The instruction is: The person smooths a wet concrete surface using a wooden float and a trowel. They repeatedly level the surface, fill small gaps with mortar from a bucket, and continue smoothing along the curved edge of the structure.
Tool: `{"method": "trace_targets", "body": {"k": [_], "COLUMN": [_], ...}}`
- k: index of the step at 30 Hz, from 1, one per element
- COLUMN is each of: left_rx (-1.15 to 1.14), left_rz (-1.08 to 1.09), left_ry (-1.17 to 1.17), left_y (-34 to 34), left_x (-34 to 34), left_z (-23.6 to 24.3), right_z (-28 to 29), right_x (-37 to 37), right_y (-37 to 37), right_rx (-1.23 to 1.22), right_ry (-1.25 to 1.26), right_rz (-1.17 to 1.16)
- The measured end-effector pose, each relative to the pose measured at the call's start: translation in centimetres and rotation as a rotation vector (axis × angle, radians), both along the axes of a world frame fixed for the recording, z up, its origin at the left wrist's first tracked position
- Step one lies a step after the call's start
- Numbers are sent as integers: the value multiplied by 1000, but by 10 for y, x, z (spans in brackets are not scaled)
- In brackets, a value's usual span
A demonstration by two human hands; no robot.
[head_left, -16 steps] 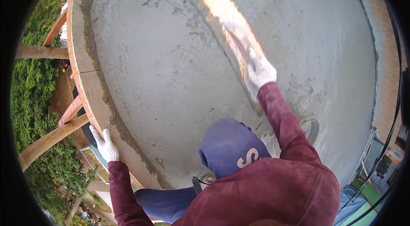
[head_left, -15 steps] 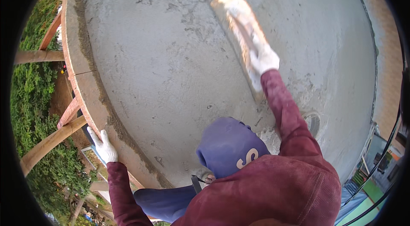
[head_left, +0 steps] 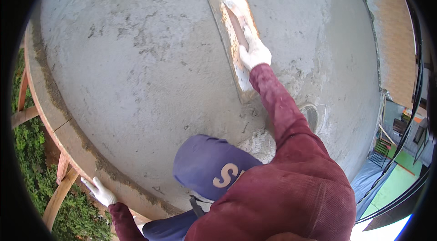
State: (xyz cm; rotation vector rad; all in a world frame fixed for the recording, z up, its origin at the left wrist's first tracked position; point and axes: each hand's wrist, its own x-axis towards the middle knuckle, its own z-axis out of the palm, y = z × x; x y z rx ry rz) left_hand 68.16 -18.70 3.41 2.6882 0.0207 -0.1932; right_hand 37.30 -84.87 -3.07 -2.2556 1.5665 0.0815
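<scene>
My right hand [head_left: 256, 54], in a white glove, is wrapped round the handle of a long hand float [head_left: 222, 24]. The float's narrow blade lies on the wet grey concrete [head_left: 150, 72], its far end angled to the left. Bright light washes out much of its upper face. My left hand [head_left: 101, 193], also gloved, rests at the outer edge of the curved concrete rim [head_left: 86, 150] with fingers spread, holding nothing. Between my arms is a rounded blue cloth shape with pale print [head_left: 211, 166].
A round fitting [head_left: 309, 115] sits in the concrete beside my right forearm. Wooden boards and props [head_left: 61, 195] line the left edge, with green foliage [head_left: 29, 154] below. Dark cables [head_left: 412, 118] run down the right side, past a tan wall surface [head_left: 391, 36].
The view has shifted, so the rim and my left hand appear lower and further left. The float and my right hand appear further left and slightly higher. Both hands keep their hold or pose.
</scene>
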Motion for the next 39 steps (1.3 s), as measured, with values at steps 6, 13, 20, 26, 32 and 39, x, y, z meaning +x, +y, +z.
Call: {"method": "trace_targets", "body": {"k": [6, 13, 20, 26, 32, 39], "left_rx": [-137, 1, -107, 120, -84, 6], "left_rz": [-78, -73, -69, -45, -97, -71], "left_ry": [-50, -56, -42, -66, -61, -107], "left_y": [3, 4, 2, 2, -3, 12], "left_x": [6, 7, 8, 3, 4, 3], "left_z": [-21, -15, -26, -8, -19, -13], "right_z": [-11, -32, -16, -28, -3, -19], "right_x": [4, -59, -55, -30, 26, 11], "right_y": [-124, 23, -192, -12, -147, 33], "right_rx": [-243, -128, -290, -140, -192, -27], "right_ry": [12, -31, 148, -42, 54, -42], "right_rz": [-134, -158, -275, -97, -30, 100]}}
